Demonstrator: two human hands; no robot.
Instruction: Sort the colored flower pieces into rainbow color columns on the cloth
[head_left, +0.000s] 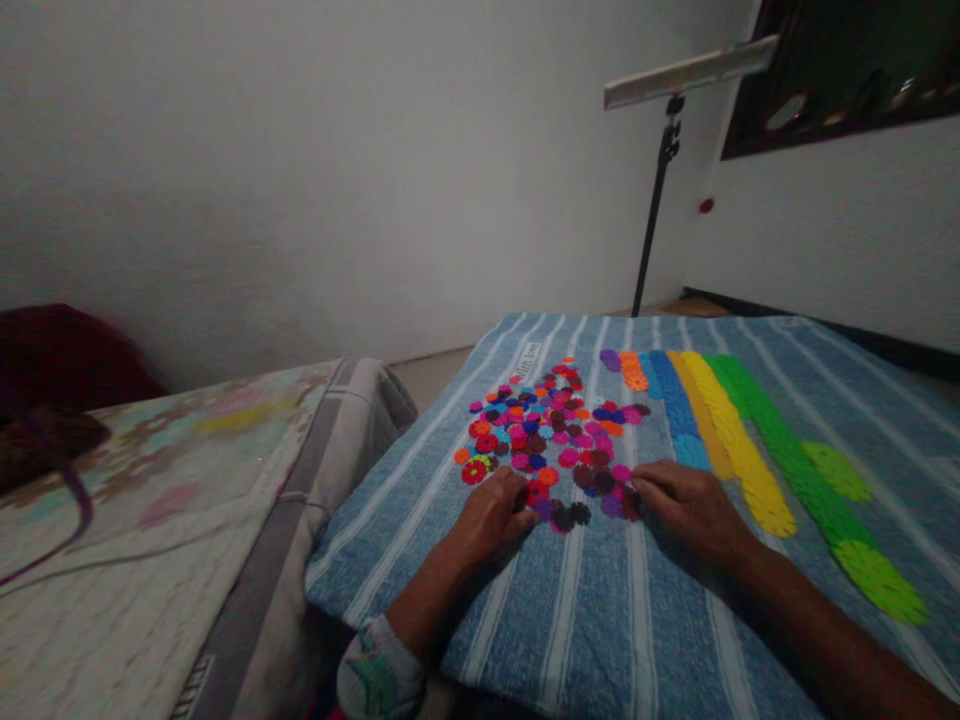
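A mixed heap of small notched flower-shaped discs (536, 430) in pink, red, blue, orange, purple and dark brown lies on the blue striped cloth (420, 530). At the heap's near left edge my left hand (491, 510) is closed, thumb and fingers curled close to red discs. My right hand (690, 505) is closed at the heap's right edge, its fingertips together beside dark and pink discs. Whatever either hand pinches is too small or hidden to make out. To the right, overlapping discs lie in rows by colour, including a yellow row (739, 440) and a green row (795, 460).
A printed paper label (528, 360) lies at the heap's far end. To the left stands a second surface with a floral cover (187, 470) and a cord across it. Behind the cloth rises a black stand (652, 210) carrying a long bar (690, 75).
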